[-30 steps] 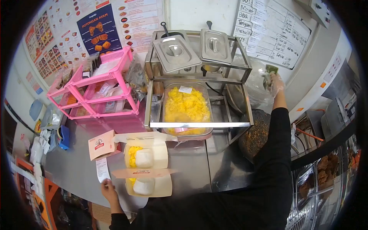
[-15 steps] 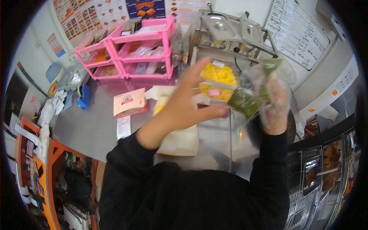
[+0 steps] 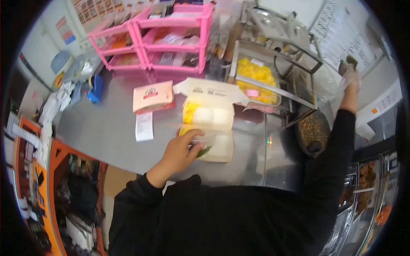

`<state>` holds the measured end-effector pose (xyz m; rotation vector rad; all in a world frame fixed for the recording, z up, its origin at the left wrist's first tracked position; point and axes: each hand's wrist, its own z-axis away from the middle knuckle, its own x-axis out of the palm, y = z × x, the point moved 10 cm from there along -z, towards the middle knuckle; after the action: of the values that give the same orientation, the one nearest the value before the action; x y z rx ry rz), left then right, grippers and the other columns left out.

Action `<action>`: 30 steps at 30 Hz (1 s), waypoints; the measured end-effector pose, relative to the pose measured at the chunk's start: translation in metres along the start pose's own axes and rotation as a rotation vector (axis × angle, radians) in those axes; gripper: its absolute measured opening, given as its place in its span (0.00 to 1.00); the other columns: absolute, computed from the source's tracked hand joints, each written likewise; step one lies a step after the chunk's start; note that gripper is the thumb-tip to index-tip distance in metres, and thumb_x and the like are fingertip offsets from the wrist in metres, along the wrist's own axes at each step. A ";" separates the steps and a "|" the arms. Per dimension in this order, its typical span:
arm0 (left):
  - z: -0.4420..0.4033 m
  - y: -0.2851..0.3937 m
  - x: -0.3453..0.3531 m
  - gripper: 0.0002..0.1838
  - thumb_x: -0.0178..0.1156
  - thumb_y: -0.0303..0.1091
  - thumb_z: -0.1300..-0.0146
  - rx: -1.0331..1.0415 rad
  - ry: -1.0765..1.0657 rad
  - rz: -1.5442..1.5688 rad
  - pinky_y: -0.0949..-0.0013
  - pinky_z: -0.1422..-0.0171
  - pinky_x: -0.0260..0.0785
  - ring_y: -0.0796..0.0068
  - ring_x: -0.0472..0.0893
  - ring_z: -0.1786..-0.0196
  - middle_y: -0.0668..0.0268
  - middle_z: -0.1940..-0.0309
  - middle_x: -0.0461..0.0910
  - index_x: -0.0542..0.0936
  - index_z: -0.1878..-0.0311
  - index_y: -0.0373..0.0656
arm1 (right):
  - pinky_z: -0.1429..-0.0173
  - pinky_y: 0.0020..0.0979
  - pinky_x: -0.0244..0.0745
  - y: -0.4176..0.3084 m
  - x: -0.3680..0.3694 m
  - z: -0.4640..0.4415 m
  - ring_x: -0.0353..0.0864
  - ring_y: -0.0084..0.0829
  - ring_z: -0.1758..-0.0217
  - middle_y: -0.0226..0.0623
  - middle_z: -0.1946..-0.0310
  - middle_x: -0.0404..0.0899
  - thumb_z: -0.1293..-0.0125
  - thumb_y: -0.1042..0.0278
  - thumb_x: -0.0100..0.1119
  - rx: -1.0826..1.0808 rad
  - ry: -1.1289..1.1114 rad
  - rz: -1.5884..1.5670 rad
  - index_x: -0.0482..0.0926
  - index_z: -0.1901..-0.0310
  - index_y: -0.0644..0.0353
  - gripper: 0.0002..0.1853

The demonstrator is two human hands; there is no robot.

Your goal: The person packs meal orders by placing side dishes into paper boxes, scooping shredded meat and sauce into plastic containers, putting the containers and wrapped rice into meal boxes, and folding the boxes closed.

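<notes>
Left hand, seven o'clock, clamped on green packet; slack pinch, I judge, could drop it. Right hand, two o'clock, clasping dark-green bundle.

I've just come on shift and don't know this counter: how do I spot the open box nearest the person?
On the steel counter, find the closed pink box in front of the pink rack. To its right is the farther open box; directly below that, towards the person, lies the nearer open box. Only this one has the left hand and a green packet over it.
</notes>
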<state>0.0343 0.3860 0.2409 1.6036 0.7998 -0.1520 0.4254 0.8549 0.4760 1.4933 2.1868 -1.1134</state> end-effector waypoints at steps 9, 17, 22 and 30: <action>0.005 -0.051 0.063 0.12 0.52 0.30 0.45 0.212 0.014 -0.256 0.60 0.60 0.68 0.59 0.77 0.64 0.60 0.70 0.78 0.75 0.56 0.49 | 0.58 0.36 0.67 0.019 0.061 -0.036 0.76 0.39 0.67 0.42 0.69 0.79 0.38 0.43 0.41 0.082 -0.129 -0.572 0.78 0.59 0.56 0.25; 0.004 -0.049 0.051 0.05 0.54 0.32 0.44 0.133 -0.015 -0.188 0.60 0.61 0.69 0.57 0.78 0.66 0.60 0.71 0.78 0.77 0.65 0.45 | 0.56 0.30 0.73 -0.223 0.078 0.295 0.78 0.29 0.61 0.38 0.63 0.77 0.44 0.73 0.49 -0.593 -0.976 -0.737 0.73 0.58 0.62 0.11; -0.010 -0.064 0.053 0.09 0.52 0.26 0.53 0.394 0.101 -0.468 0.58 0.64 0.66 0.60 0.76 0.70 0.61 0.75 0.76 0.78 0.67 0.46 | 0.58 0.38 0.70 -0.295 0.108 0.441 0.75 0.38 0.64 0.38 0.68 0.76 0.44 0.64 0.48 -1.275 -0.888 -0.278 0.74 0.63 0.61 0.11; -0.019 -0.071 0.061 0.09 0.60 0.36 0.51 0.251 -0.085 -0.391 0.58 0.61 0.70 0.57 0.78 0.69 0.58 0.73 0.79 0.78 0.67 0.44 | 0.49 0.36 0.67 -0.313 0.138 0.499 0.72 0.38 0.54 0.37 0.60 0.76 0.45 0.57 0.51 -1.221 -1.265 0.320 0.74 0.57 0.57 0.17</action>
<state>0.0333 0.4270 0.1551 1.6443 1.0534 -0.6177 -0.0069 0.5352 0.1974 0.3073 1.1279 -0.2214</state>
